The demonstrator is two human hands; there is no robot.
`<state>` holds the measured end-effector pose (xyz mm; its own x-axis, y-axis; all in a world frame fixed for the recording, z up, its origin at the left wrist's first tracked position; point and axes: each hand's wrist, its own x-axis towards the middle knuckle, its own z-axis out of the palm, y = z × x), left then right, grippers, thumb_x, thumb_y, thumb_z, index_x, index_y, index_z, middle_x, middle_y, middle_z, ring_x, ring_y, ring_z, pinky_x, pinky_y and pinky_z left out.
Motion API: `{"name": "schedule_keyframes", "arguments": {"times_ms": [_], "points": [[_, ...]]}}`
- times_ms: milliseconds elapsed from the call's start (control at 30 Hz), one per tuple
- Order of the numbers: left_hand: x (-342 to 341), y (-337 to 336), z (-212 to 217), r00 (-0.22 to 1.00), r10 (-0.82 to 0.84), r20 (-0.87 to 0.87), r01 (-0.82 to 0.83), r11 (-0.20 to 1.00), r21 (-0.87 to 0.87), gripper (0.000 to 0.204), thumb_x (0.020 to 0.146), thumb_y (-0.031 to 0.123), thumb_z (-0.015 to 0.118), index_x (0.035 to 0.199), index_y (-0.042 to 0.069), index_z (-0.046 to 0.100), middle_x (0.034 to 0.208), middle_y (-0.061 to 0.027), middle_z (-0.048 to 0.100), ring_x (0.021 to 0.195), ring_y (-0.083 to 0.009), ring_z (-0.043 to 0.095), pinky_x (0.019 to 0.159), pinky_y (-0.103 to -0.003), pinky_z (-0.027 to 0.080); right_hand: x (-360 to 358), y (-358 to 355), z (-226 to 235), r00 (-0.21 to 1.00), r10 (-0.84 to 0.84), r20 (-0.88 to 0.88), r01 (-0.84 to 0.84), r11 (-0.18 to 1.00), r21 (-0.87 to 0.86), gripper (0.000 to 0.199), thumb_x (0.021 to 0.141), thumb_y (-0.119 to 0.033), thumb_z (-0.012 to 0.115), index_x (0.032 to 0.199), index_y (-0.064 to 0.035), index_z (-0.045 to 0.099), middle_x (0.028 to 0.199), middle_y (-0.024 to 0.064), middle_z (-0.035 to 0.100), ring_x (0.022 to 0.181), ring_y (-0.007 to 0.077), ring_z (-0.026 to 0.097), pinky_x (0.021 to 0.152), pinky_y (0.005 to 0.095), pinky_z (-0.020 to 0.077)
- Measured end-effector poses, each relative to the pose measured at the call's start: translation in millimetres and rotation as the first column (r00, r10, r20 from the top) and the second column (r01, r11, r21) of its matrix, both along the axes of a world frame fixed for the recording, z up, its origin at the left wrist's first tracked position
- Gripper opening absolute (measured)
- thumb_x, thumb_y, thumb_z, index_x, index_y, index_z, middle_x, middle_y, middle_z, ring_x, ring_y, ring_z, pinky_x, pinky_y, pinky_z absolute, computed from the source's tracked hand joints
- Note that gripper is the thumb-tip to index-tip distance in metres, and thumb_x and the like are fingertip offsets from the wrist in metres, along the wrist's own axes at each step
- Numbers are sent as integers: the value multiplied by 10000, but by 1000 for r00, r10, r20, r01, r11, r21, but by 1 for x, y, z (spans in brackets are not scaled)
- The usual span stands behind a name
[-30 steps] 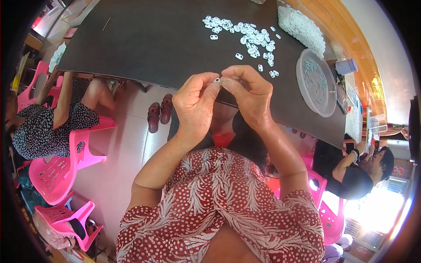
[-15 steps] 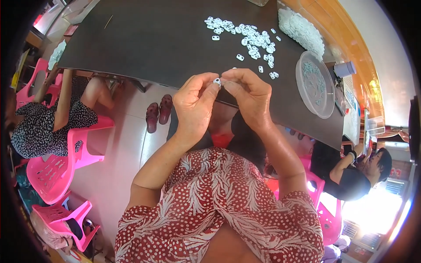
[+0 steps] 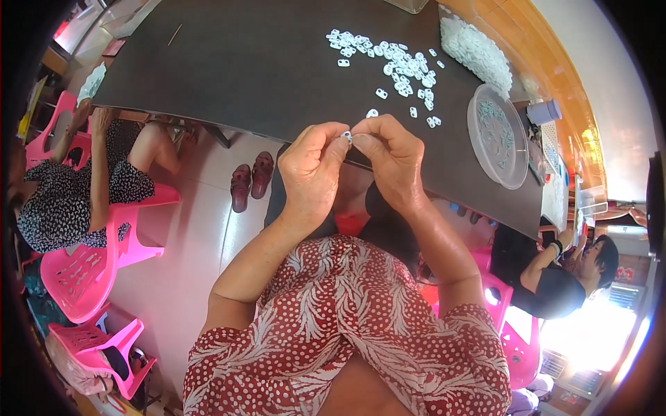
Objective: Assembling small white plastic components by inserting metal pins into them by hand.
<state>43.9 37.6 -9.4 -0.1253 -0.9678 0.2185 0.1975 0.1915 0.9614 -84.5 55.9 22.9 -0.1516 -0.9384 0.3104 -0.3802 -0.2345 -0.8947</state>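
Both hands meet at the table's near edge. My left hand (image 3: 307, 173) is closed, pinching a small white plastic piece with a hole (image 3: 346, 136) between thumb and fingers. Against that piece my right hand (image 3: 394, 166) is closed in a pinch; whatever it grips is hidden by the fingertips. Just beyond the hands lies a loose white two-holed piece (image 3: 372, 113). Farther off, a scatter of similar white plastic pieces (image 3: 409, 66) lies on the dark table (image 3: 236, 69).
A round clear dish (image 3: 503, 182) with small greenish pieces stands at right, beside a bag of white pieces (image 3: 475, 52). Another seated person (image 3: 69, 201) is at left near a pink chair (image 3: 83, 277); one more person (image 3: 555, 281) is at right.
My fingertips have come closer together around the white piece. The thin wire-like bit seen at my right fingertips is now mostly covered. At left, the other person's arms have shifted.
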Motion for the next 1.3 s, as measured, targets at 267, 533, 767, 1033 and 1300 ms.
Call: {"name": "schedule_keyframes", "arguments": {"times_ms": [267,533,767,1033,1300], "points": [[-5,6,1,986,137,99,-121,982,-146,95,786,-62,625,869,-16,623,752,-68,600,642,-108,549,578,-226,441,4,-1,-10,983,-32,-181,4,988,-154,48,746,29,582,773,-11,576,717,106,553,655,253,526,576,335,431],[-3,-2,5,986,-60,-158,86,983,161,108,862,12,589,952,-40,617,790,-50,621,628,-69,529,542,-189,432,-18,-1,-3,951,-105,-289,46,978,-205,26,765,-28,609,787,-16,601,747,98,595,708,262,559,630,349,453],[9,-13,12,929,-103,-356,209,939,274,137,845,56,632,923,-56,623,775,-111,642,612,-123,577,512,-229,460,-59,-14,-11,869,-182,-460,119,979,-163,143,734,-47,642,873,-69,666,739,93,585,735,255,545,659,352,446],[9,-11,9,945,-81,-316,183,934,306,138,842,42,630,938,-55,618,786,-114,643,612,-122,575,517,-229,465,-55,-31,-14,686,-163,-709,-28,968,-250,180,703,-50,680,879,-86,680,734,63,552,727,242,511,648,357,420],[10,-10,9,944,-89,-318,192,931,309,137,843,29,621,949,-57,614,784,-115,643,618,-122,576,526,-226,468,-50,-30,-8,661,-123,-741,-94,965,-243,196,679,-9,663,865,-70,664,742,70,532,718,243,504,628,351,421]]}}
